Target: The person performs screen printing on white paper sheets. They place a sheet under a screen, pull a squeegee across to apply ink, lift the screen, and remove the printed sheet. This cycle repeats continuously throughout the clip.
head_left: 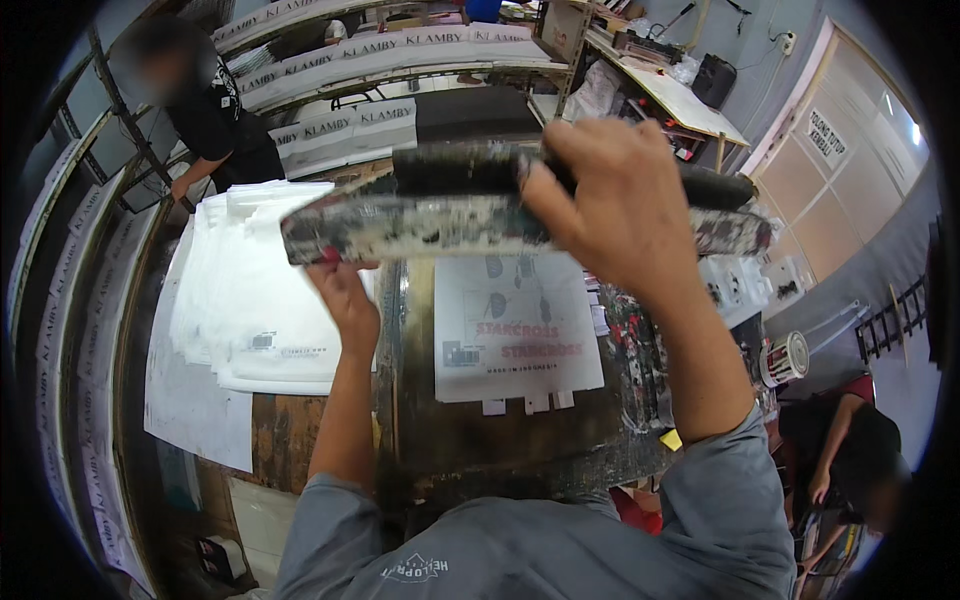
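Note:
In front of me a long wooden screen-printing frame [430, 232], smeared with dark and pale ink, is raised with its edge toward me. A long dark squeegee [455, 170] lies along its upper side. My right hand [625, 205] is closed over the squeegee, right of its middle, and its wrist crosses the frame's edge. My left hand [347, 305] reaches up to the frame's left end; its fingers are partly hidden behind the edge. Below the frame, a printed white sheet [520, 340] with red lettering and grey drawings lies on the dark worktable [480, 450].
A loose pile of white sheets [265, 290] covers the table's left side. An ink-stained can [784, 360] and clear plastic tubs [735, 285] stand at the right. Racks of printed sheets [110, 290] line the left. One person [225, 130] stands far left, another [845, 450] at lower right.

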`<act>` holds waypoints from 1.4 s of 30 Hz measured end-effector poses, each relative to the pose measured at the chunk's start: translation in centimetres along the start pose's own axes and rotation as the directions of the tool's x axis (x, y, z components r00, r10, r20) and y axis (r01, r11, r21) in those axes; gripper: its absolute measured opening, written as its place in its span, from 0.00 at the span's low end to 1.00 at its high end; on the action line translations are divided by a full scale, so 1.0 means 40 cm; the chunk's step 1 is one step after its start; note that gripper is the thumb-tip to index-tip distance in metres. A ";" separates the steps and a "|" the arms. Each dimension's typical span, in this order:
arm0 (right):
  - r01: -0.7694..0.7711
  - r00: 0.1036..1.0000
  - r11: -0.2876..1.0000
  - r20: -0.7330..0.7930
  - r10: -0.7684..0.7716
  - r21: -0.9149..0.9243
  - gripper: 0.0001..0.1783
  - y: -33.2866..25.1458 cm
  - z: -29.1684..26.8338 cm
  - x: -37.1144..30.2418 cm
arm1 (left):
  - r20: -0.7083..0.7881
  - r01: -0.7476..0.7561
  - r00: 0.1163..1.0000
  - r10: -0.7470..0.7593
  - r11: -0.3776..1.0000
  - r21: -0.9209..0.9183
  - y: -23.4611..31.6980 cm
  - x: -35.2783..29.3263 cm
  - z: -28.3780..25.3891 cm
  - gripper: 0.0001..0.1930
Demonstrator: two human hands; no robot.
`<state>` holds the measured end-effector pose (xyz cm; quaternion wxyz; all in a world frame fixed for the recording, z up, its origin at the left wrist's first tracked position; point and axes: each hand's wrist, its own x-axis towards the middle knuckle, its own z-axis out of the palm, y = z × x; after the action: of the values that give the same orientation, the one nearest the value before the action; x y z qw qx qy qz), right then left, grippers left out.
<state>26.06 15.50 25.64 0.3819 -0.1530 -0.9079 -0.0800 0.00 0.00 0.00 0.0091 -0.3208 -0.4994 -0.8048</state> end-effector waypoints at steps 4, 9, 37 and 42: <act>-0.029 0.998 0.995 0.053 0.025 0.092 0.22 0.034 -0.023 0.119 | 0.216 0.067 0.958 -0.191 0.875 0.479 -0.288 0.081 0.048 0.21; -0.304 0.893 0.951 0.331 0.305 -0.056 0.28 0.010 -0.068 0.270 | 0.583 -0.593 0.793 0.178 0.447 0.670 -0.549 0.201 0.136 0.18; -0.004 1.000 0.997 -0.006 0.004 0.076 0.24 0.012 0.003 0.046 | 0.642 -0.623 0.745 -0.185 0.153 0.767 0.061 -0.001 -0.618 0.29; -0.008 0.999 0.996 -0.052 0.013 0.093 0.30 0.025 -0.005 0.097 | 0.695 -0.715 0.446 -0.564 0.243 0.656 -0.031 -0.072 -0.273 0.35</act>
<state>23.96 17.25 28.60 0.4128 -0.1377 -0.8995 -0.0398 -3.67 -9.09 -5.71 -0.0081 -0.6362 -0.7715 -0.0013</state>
